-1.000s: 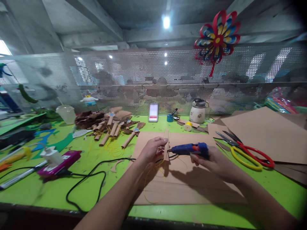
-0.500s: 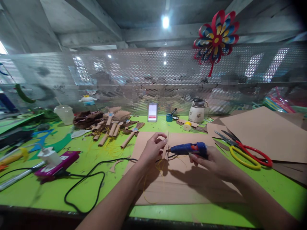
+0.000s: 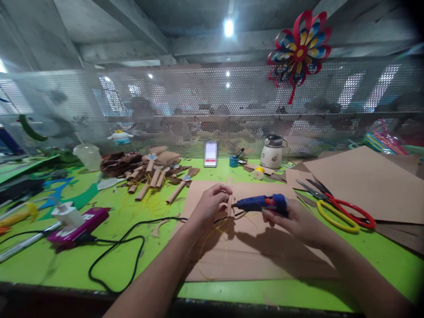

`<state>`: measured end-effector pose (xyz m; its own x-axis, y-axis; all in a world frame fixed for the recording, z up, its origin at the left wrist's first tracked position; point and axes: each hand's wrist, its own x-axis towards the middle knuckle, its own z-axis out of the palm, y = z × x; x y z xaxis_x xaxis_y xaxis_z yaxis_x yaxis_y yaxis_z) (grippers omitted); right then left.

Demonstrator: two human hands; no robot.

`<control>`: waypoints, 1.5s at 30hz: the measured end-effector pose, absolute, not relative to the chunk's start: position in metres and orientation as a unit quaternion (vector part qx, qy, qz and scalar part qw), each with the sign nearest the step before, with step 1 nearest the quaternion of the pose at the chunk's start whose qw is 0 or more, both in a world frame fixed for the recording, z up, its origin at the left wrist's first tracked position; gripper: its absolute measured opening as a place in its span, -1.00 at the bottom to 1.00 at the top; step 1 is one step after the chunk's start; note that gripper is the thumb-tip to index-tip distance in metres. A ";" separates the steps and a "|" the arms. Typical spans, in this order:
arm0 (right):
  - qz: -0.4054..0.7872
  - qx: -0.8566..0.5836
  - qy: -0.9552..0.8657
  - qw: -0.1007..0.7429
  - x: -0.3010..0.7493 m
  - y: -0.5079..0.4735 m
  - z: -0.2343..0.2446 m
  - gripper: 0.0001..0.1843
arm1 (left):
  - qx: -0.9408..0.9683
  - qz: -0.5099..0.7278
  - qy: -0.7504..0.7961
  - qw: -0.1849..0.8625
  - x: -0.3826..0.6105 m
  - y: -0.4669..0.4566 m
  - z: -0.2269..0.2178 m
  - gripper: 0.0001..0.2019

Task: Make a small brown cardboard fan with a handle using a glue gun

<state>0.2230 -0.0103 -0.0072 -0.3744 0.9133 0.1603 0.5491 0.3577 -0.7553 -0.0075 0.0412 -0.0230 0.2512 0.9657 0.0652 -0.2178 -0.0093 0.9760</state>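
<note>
Cardboard strip (image 3: pixel 229 208) was pinched in the left hand (image 3: pixel 210 204) above a brown sheet (image 3: pixel 245 265) on the green tabletop (image 3: pixel 162 260). The right hand (image 3: pixel 300 223) gripped a blue glue gun (image 3: pixel 255 203), its nozzle (image 3: pixel 235 205) at the strip, though contact was unclear.

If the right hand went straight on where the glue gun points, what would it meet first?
Probably the brown strip in the left hand; the glue gun looks close, but contact is unclear.

From a head-worn camera, I look forward and down over the wearer's forearms (image 3: pixel 162 265) at close range: left hand (image 3: pixel 209 204) and right hand (image 3: pixel 304 223) just below centre, green surface (image 3: pixel 66 269) stretching to a perforated screen (image 3: pixel 185 95), concrete ceiling (image 3: pixel 195 22) above.
</note>
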 end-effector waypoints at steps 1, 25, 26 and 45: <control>0.307 -0.478 -0.770 0.292 0.223 -0.010 -0.007 -0.59 | 0.510 0.490 0.361 0.608 -0.008 0.041 -0.021 -0.88; 0.208 -0.471 -0.809 0.285 0.218 -0.015 0.001 -0.73 | 0.580 0.473 0.406 0.524 -0.012 0.040 -0.015 -0.78; 0.203 -0.470 -0.811 0.283 0.218 -0.015 0.000 -0.74 | 0.583 0.472 0.408 0.520 -0.012 0.041 -0.016 -0.78; 0.180 -0.458 -0.816 0.303 0.217 -0.017 -0.002 -0.82 | 0.536 0.453 0.391 0.595 -0.013 0.044 -0.020 -0.77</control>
